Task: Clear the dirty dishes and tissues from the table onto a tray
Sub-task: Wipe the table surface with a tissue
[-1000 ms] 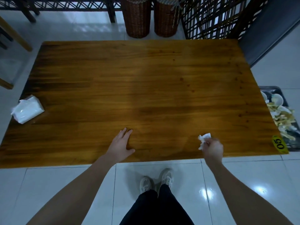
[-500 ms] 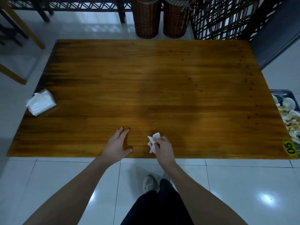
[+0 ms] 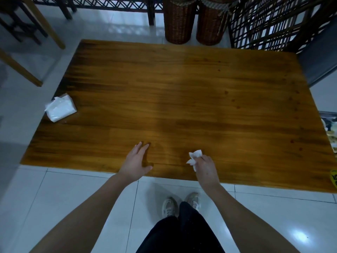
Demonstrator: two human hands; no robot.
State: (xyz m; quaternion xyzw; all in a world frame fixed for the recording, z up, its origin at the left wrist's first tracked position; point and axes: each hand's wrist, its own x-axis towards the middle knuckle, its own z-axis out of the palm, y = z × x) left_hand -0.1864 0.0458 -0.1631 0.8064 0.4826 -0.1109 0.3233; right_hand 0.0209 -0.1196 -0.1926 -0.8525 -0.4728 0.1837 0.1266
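So, left hand: I see it lying flat on the table near the front edge, fingers straight.
Right hand: its fingers pinch a crumpled white tissue low over the wood, near the left hand.
Tissue pack: it sits at the table's left edge (well apart from both hands).
Tray: I see only a bit, past the right edge.

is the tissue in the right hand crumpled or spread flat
Crumpled. The tissue sticks out of the right hand as a bunched, creased wad, pinched just above the table.
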